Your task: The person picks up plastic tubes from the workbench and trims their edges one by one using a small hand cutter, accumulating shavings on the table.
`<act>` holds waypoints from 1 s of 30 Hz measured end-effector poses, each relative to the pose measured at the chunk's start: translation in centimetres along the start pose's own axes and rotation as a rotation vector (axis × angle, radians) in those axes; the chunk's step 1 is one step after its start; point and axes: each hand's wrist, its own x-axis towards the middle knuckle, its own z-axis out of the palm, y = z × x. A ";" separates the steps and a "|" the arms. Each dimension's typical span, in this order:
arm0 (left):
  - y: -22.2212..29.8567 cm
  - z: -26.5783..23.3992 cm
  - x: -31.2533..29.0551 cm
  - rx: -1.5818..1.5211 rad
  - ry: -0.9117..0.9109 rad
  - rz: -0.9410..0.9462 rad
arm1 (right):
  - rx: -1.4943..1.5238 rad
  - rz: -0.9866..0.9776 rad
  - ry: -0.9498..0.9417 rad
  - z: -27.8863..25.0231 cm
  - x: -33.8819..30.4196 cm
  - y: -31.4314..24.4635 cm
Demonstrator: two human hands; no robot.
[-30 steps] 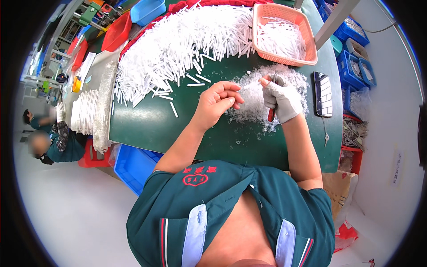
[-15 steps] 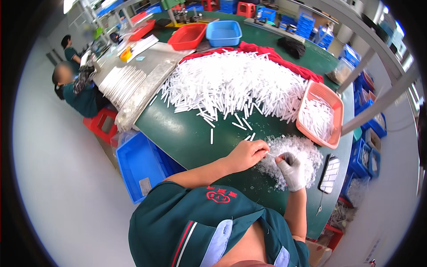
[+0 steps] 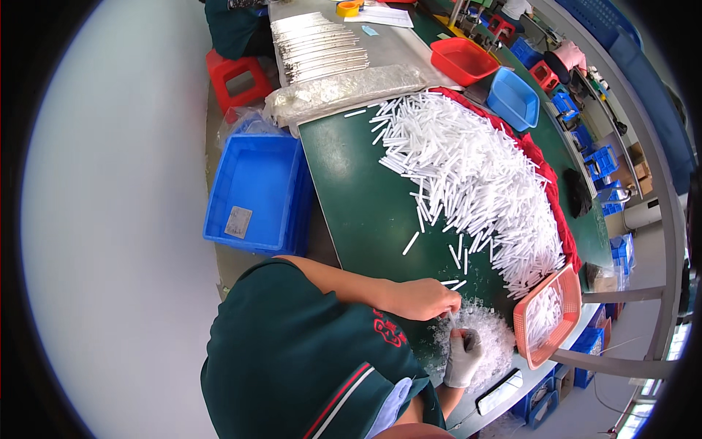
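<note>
My bare left hand (image 3: 428, 298) is closed around the top of a thin white tube (image 3: 452, 320), held over a heap of small clear plastic pieces (image 3: 488, 338) on the green table (image 3: 358, 197). Just below it, my right hand (image 3: 463, 355) in a white glove grips the lower end of the same tube. A large pile of white tubes (image 3: 475, 175) spreads across the table beyond my hands. An orange tray (image 3: 532, 344) with more white tubes sits to the right of the clear heap.
A blue bin (image 3: 256, 192) stands on the floor left of the table, a red stool (image 3: 238, 77) beyond it. A red tray (image 3: 462, 60) and a blue tray (image 3: 513, 99) sit at the far end. A dark flat device (image 3: 499, 393) lies near the table edge.
The view has swung round strongly, so the table now runs up the picture. Both hands stay together over the clear heap, still working on a small white tube.
</note>
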 end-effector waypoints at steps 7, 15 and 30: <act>-0.4 0.8 1.4 -0.802 0.070 -0.222 | 0.034 -0.169 0.283 2.6 0.3 -1.4; -0.4 1.0 1.8 -1.129 0.227 -0.354 | -0.112 -0.278 0.295 3.7 1.0 -1.6; -0.1 -0.9 0.8 -0.748 0.441 -0.228 | -0.063 -0.205 0.113 4.9 1.1 -2.5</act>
